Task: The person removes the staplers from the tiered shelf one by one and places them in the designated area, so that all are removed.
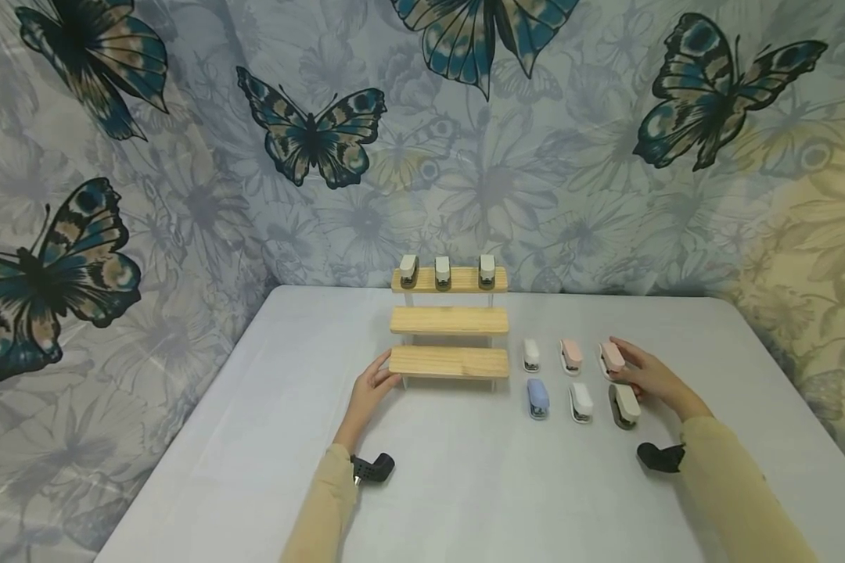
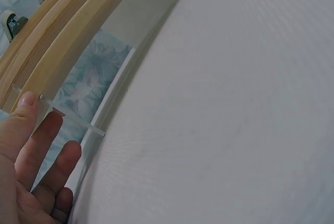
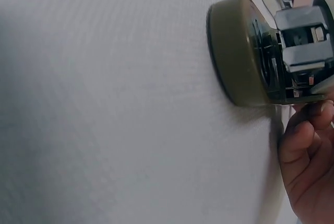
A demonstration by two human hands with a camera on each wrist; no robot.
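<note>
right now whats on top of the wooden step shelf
Three small staplers stand on the top step. The middle step and bottom step look bare; behind the shelf is hidden.

Your right hand (image 1: 651, 377) rests on the pink stapler (image 1: 612, 356), the right one of 3 in the back row, lying flat on the table. Your left hand (image 1: 372, 387) touches the left end of the 3-tier wooden shelf (image 1: 449, 321), at its lowest step.

Nine small staplers: three on the top shelf at 12 o'clock, six on the table at 3 o'clock. Three wooden shelves.
</note>
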